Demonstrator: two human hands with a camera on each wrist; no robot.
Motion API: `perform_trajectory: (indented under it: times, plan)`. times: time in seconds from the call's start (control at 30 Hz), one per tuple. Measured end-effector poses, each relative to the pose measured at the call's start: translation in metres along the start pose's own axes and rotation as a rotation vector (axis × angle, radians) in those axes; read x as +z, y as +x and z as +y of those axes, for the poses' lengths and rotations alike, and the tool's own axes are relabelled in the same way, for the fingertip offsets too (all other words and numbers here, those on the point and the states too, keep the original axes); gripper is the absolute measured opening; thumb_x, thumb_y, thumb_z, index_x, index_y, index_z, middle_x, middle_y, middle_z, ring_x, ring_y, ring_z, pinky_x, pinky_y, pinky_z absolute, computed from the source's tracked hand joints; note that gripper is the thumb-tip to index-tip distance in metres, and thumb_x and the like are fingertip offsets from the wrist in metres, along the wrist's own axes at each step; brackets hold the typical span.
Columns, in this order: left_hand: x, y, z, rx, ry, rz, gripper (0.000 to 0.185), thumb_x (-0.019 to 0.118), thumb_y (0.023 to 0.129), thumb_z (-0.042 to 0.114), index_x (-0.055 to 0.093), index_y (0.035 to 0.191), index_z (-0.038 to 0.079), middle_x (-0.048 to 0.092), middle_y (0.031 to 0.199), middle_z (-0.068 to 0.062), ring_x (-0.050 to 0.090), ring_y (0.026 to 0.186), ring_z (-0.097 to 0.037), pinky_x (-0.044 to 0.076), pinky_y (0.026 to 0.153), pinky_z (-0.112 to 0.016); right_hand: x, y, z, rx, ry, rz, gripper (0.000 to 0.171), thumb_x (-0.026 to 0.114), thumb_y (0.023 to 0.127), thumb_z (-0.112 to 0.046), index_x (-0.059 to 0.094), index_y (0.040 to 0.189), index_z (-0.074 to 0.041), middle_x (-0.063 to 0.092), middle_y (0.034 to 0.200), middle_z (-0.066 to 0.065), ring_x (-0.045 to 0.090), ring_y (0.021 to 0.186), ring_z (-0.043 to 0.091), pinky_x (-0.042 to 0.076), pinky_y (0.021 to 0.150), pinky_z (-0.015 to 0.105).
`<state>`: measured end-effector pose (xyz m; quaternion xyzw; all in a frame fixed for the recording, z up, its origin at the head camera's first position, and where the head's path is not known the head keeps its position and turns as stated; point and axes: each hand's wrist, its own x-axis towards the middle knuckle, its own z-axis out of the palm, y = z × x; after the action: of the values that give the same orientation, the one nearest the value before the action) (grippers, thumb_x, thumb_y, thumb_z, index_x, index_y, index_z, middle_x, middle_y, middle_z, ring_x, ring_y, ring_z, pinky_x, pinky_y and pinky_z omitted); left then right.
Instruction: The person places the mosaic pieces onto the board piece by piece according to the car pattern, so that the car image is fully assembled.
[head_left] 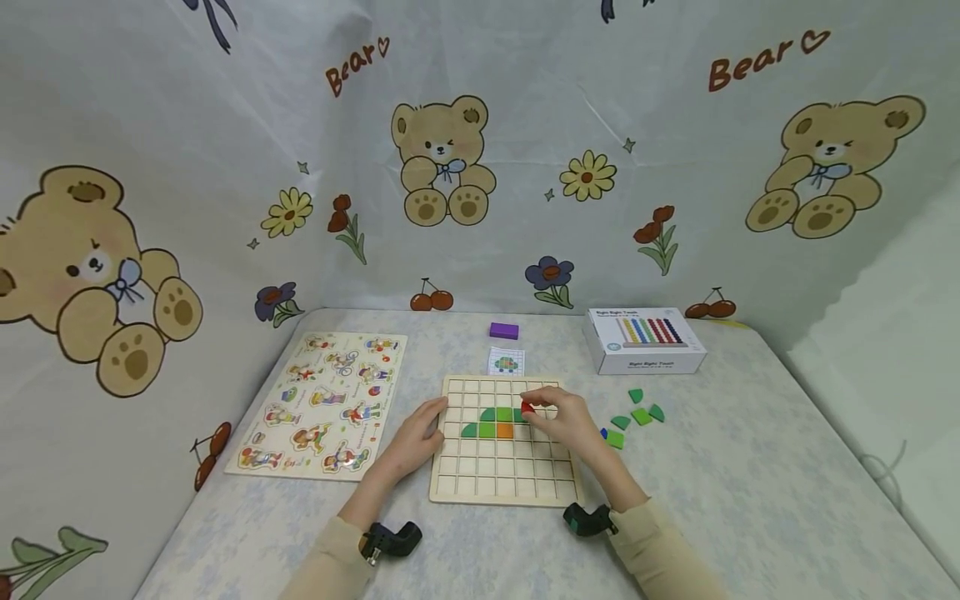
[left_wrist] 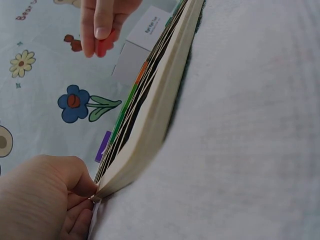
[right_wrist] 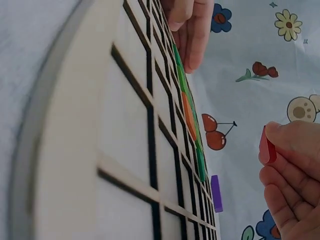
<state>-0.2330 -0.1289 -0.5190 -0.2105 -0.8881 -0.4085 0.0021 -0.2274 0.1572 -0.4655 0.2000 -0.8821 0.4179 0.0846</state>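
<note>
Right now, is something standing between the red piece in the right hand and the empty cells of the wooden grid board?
Nothing visible does. The right hand pinches the small red piece just above the wooden grid board, beside the green tiles.

beige sleeves (head_left: pixel 667 542), black wrist cameras (head_left: pixel 390 540)

Character peg puzzle (head_left: pixel 324 405) lies flat at left on the table (head_left: pixel 750 500). Purple block (head_left: pixel 503 331) at far centre, small pattern card (head_left: pixel 506 362) just nearer than it. White abacus box (head_left: pixel 643 339) far right. Bear-print cloth (head_left: pixel 525 125) backs and flanks the table.
</note>
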Motion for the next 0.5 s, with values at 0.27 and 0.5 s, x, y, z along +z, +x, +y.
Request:
perform_trajectory:
  times: [0.27, 0.5]
  plan:
    - [0.001, 0.001, 0.0, -0.001, 0.003, 0.004, 0.058, 0.052, 0.087, 0.002, 0.038, 0.142, -0.002, 0.038, 0.144, -0.017, 0.031, 0.135, -0.03, 0.028, 0.108, -0.043, 0.017, -0.007, 0.014, -0.078, -0.016, -0.04, 0.028, 0.074, 0.081, -0.01, 0.071, 0.108, -0.005, 0.067, 0.103, 0.002, 0.063, 0.092, 0.019, 0.054, 0.078, 0.032]
    - [0.0, 0.001, 0.0, -0.01, -0.007, -0.003, 0.058, 0.052, 0.087, 0.003, 0.038, 0.143, -0.001, 0.037, 0.145, -0.016, 0.03, 0.136, -0.029, 0.028, 0.109, -0.042, 0.023, -0.012, 0.023, -0.129, -0.036, -0.059, 0.03, 0.075, 0.08, -0.013, 0.071, 0.109, -0.005, 0.066, 0.103, 0.003, 0.063, 0.094, 0.018, 0.053, 0.08, 0.03]
